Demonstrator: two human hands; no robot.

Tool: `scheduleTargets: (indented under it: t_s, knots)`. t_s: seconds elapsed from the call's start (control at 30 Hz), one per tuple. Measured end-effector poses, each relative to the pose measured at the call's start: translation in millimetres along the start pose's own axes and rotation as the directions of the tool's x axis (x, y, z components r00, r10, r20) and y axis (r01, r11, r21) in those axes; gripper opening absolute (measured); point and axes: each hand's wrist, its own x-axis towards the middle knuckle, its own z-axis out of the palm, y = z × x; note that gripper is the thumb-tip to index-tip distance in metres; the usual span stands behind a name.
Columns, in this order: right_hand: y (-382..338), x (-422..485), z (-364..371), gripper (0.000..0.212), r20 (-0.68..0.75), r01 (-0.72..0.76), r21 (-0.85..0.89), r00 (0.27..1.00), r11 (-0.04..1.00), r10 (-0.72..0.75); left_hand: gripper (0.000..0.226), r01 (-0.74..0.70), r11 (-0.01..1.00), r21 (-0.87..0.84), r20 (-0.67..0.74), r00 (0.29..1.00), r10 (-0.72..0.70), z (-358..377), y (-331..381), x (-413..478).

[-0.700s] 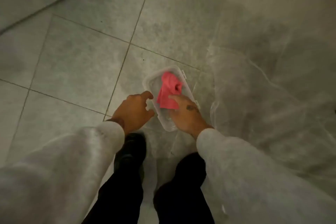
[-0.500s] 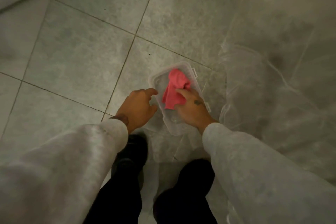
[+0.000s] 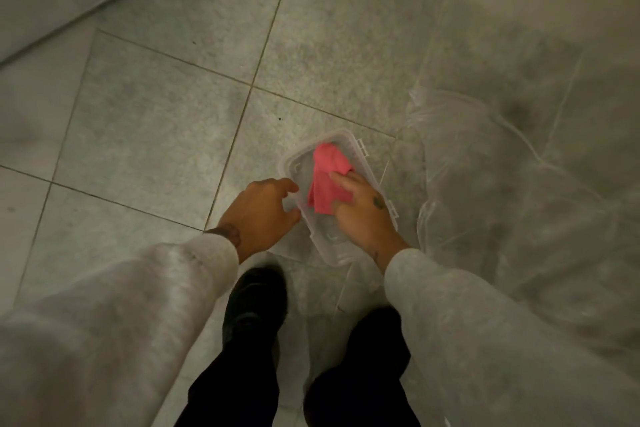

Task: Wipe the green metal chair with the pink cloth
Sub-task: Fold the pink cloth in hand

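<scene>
The pink cloth (image 3: pixel 326 177) lies crumpled in a clear plastic tub (image 3: pixel 290 163) that stands on the tiled floor just ahead of my feet. My right hand (image 3: pixel 363 215) reaches into the tub, its fingers on the cloth's right edge and closing on it. My left hand (image 3: pixel 259 210) rests against the tub's left rim with its fingers spread. A thin metal bar (image 3: pixel 104 0) at the top left may belong to the chair; the chair's seat and its green colour are not visible.
A sheet of clear plastic film (image 3: pixel 519 191) lies rumpled on the floor to the right of the tub. My two dark shoes (image 3: pixel 254 298) stand directly below the tub. Grey tiles stretch to the left.
The view has shifted a little, bringing the metal bar back into the top left. My right hand's fingers have slid further over the cloth. The left hand stays at the tub's rim.
</scene>
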Motion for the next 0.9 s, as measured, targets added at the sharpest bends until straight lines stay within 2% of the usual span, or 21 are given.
scheduleTargets:
  t_s: [0.1,0.23,0.33,0.4,0.5,0.57,0.9]
  knots:
    - [-13,-26,-9,0.046,-0.076,0.117,0.06,0.991,0.991,-0.112,0.047,0.003,1.0,0.02,0.0,1.0,-0.003,-16,10,-8]
    - [-31,-60,-23,0.033,-0.183,0.173,0.161,0.973,0.972,-0.143,0.039,-0.003,0.999,-0.041,-0.023,1.0,0.002,-44,31,-20]
    - [-51,-93,-39,0.026,-0.252,0.19,0.247,0.959,0.95,-0.126,0.031,-0.011,0.979,-0.205,-0.023,1.0,0.006,-69,57,-35]
    - [-64,-111,-49,0.024,-0.301,0.22,0.309,0.945,0.925,-0.124,0.024,0.033,0.939,-0.342,0.03,0.999,-0.024,-85,76,-47]
    - [-83,-135,-64,0.025,-0.346,0.221,0.384,0.935,0.896,-0.082,0.02,0.116,0.803,-0.584,0.14,0.989,-0.041,-107,98,-65]
    - [-97,-152,-77,0.028,-0.35,0.221,0.427,0.934,0.877,-0.065,0.02,0.128,0.739,-0.661,0.17,0.985,-0.02,-118,110,-78]
    - [-180,-250,-148,0.017,-0.415,0.254,0.524,0.91,0.813,-0.016,0.036,0.068,0.652,-0.755,0.129,0.991,0.046,-194,187,-154]
